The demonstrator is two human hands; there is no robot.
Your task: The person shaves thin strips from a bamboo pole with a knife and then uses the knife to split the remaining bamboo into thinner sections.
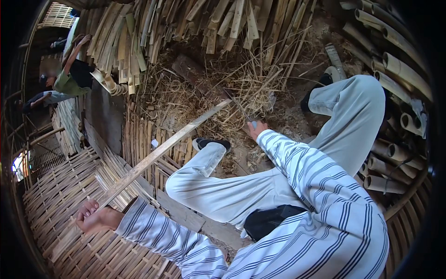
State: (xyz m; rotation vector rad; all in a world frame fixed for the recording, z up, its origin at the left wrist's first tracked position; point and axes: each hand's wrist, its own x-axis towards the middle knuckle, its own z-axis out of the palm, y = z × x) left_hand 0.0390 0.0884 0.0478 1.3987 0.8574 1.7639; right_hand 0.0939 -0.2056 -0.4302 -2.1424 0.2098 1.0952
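Note:
A long, flat bamboo strip (160, 153) runs diagonally from the lower left up to the middle of the head view. My left hand (96, 218) is closed around it near its lower end, over the woven bamboo surface. At the strip's far end, a thin dark knife (240, 108) lies close to the tip. My right hand (258, 129) grips the knife's handle, of which a pale blue part shows by the fingers. Beneath the strip's far end, curly bamboo shavings (220, 123) cover the ground around a dark wooden block (191, 69).
Split bamboo slats (223, 18) are piled at the top. Cut bamboo poles (395, 69) are stacked along the right. A woven bamboo mat (60, 190) spreads at lower left. Another person (69, 81) sits at upper left. My bent legs (346, 121) frame the work spot.

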